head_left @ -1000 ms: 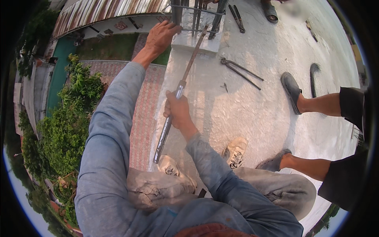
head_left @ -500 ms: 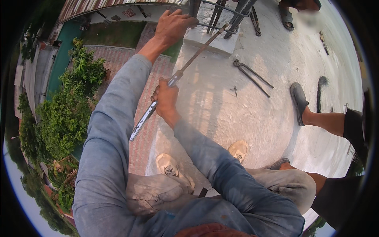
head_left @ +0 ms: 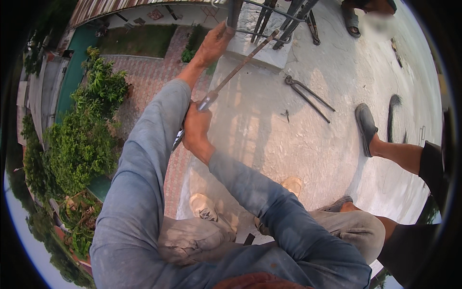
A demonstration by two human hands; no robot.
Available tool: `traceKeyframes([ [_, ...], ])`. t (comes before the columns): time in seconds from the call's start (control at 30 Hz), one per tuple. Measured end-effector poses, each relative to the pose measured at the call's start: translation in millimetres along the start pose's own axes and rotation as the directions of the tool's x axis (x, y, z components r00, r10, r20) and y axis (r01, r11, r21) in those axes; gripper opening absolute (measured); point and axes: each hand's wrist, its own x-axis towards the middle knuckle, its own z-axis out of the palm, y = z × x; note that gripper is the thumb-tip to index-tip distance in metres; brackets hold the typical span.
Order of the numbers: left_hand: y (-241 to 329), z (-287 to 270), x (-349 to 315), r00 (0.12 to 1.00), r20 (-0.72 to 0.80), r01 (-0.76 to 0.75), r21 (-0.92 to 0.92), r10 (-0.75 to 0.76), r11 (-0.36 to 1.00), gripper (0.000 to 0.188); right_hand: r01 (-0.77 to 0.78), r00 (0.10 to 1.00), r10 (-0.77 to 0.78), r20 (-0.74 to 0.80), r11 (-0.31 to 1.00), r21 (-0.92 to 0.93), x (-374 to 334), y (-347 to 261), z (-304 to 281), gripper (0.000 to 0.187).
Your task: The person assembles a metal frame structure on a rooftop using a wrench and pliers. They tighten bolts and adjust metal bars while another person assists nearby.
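My left hand is closed around an upright steel rebar at the near left corner of a rebar cage. My right hand grips the silver tube handle of a long steel bar tool, whose rusty shaft slants up to the right. The tip of that tool meets a thin steel stirrup on the cage. Behind my left sleeve, the lower end of the handle is partly hidden. The cage rises from a pale concrete block.
Pincers lie on the concrete floor, right of the block. Another long-handled tool rests beyond them. A bundle of dark wire lies at right, near a person's sandalled foot. At left the slab edge drops to brick paving.
My left hand has moved slightly down the upright rebar. My right hand has shifted a little down, swinging the handle's lower end behind my left sleeve.
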Motion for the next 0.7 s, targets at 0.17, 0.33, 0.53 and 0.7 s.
traceKeyframes([
  [0.17, -0.4, 4.4, -2.7, 0.994, -0.047, 0.104, 0.213, -0.096, 0.972, 0.074, 0.023, 0.999, -0.023, 0.024, 1.0, -0.011, 6.0, 4.7, 1.0, 0.026],
  [0.33, -0.9, 4.7, -3.2, 0.995, -0.088, 0.073, 0.192, -0.057, 0.979, 0.073, 0.027, 1.0, -0.026, 0.012, 0.998, -0.065, 14.1, 15.1, 1.7, 0.019],
  [0.53, -18.3, 1.7, 9.4, 0.989, -0.054, 0.13, -0.166, -0.14, 0.978, 0.085, 0.016, 0.999, -0.016, -0.029, 1.0, 0.007, 24.2, 22.5, 6.2, 0.024],
  [0.7, -37.3, 11.8, 42.7, 0.896, -0.02, 0.32, -0.665, -0.444, 0.675, 0.086, -0.067, 0.992, 0.03, 0.123, 0.95, 0.304, 18.4, 39.2, -9.2, 0.016],
])
